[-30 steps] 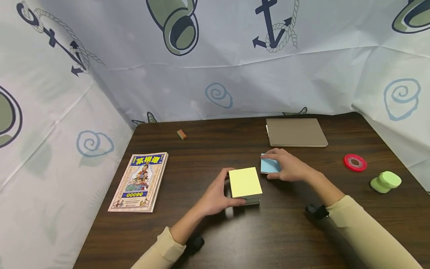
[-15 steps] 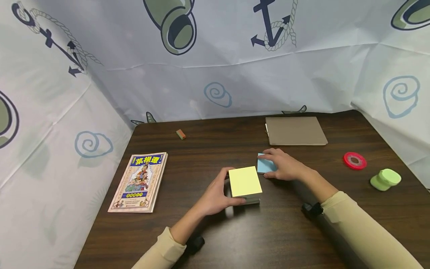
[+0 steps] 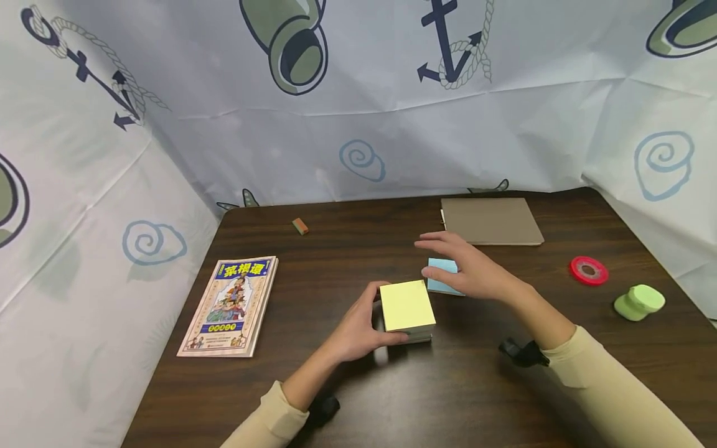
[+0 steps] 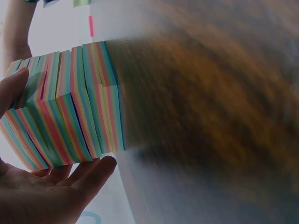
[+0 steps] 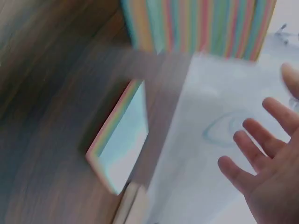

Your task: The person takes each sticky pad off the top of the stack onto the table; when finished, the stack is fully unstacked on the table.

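A tall stack of sticky note pads (image 3: pixel 407 306), yellow on top, stands near the middle of the table. My left hand (image 3: pixel 363 326) grips its side, thumb at the front and fingers behind. In the left wrist view the stack's (image 4: pixel 60 107) many coloured layers show. A single thin pad with a blue top (image 3: pixel 442 274) lies on the table just behind and right of the stack. Above that blue pad (image 5: pixel 122 140) hovers my right hand (image 3: pixel 467 264), its fingers spread and apart from the pad, holding nothing.
On the dark wooden table (image 3: pixel 437 398), a comic book (image 3: pixel 229 308) lies at left and a small eraser (image 3: pixel 300 226) at the back. A brown notebook (image 3: pixel 492 221) lies at back right. A red tape roll (image 3: pixel 589 270) and a light green container (image 3: pixel 639 303) sit at right.
My right hand slid the blue pad slightly left toward the stack, then let go and lifted with its fingers spread. My left hand still holds the stack in place.
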Available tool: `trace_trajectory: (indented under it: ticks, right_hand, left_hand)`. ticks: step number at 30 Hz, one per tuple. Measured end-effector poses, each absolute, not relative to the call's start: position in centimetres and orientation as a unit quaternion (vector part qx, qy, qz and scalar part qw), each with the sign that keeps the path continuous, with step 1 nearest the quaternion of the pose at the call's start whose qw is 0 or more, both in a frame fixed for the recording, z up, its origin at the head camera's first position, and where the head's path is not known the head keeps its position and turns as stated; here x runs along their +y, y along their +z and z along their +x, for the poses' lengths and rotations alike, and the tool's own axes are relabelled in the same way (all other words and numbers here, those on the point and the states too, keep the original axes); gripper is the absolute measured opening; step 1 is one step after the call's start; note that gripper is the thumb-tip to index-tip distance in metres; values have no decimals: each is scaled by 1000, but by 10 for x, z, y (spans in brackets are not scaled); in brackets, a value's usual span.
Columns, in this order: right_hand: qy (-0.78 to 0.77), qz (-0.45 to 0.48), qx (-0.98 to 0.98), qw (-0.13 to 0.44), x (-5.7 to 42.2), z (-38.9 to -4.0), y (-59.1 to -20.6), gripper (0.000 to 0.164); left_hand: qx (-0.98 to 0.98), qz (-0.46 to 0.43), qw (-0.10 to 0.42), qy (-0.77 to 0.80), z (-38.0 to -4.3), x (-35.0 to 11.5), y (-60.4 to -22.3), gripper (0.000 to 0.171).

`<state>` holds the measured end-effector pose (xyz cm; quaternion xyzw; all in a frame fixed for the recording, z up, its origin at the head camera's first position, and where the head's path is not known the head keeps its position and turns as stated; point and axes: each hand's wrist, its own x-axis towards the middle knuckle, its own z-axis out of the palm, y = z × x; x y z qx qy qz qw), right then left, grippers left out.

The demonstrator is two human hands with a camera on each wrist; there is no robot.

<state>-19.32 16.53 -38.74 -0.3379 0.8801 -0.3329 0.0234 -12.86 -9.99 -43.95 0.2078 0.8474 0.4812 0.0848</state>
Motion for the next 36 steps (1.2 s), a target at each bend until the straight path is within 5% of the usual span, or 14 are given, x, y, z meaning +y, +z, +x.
trace_trajectory:
  ticks: [9, 36]
  right_hand:
    - [-265, -413, 869, 61, 132, -158, -386, 78]
    - [-246, -421, 873, 20, 148, -156, -372, 72]
  left_hand:
    - [844, 209, 97, 484, -126, -101, -439, 85]
    - [844, 214, 80, 484, -128, -101, -438, 87]
